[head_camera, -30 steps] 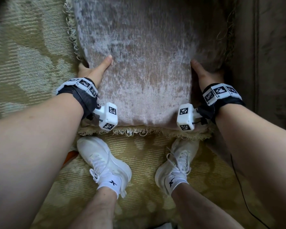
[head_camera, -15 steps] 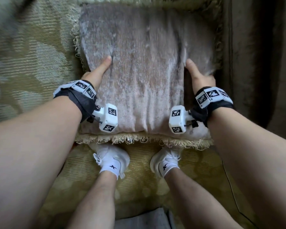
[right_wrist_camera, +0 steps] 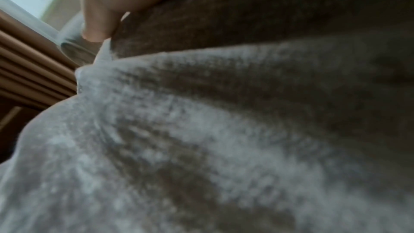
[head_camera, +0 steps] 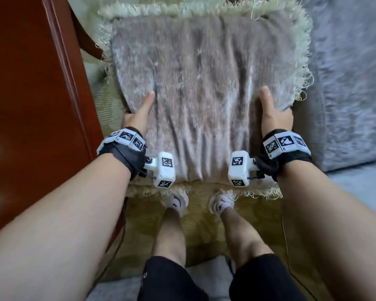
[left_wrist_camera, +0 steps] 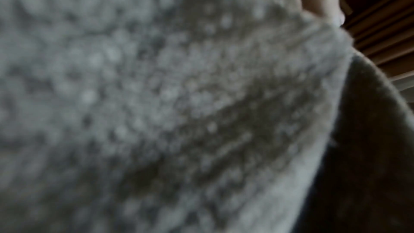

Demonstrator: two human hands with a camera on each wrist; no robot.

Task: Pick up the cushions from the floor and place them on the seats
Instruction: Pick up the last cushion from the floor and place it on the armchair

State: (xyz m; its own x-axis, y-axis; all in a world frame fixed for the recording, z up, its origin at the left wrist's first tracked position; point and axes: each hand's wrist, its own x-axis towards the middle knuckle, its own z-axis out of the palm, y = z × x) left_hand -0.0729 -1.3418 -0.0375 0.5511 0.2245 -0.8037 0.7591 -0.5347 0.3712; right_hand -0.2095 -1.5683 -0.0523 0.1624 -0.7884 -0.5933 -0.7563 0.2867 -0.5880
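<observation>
A large grey-brown velvet cushion (head_camera: 200, 92) with a pale fringe is held up off the rug, flat in front of me. My left hand (head_camera: 139, 111) grips its left edge, thumb on top, fingers hidden underneath. My right hand (head_camera: 271, 111) grips the right edge the same way. In the left wrist view the blurred cushion (left_wrist_camera: 156, 112) fills the frame, with a thumb at the top right. The right wrist view shows the cushion (right_wrist_camera: 224, 148) close up, and a thumb at the top left. A grey-blue upholstered seat (head_camera: 352, 83) lies to the right.
A reddish-brown wooden furniture panel (head_camera: 30, 105) stands close on the left. A green-gold patterned rug (head_camera: 202, 227) covers the floor under my feet in white shoes. A thin cable runs across the rug at the right.
The cushion has risen off the rug with both hands on its sides. My view has swung, bringing the wooden panel in on the left and the grey-blue seat on the right.
</observation>
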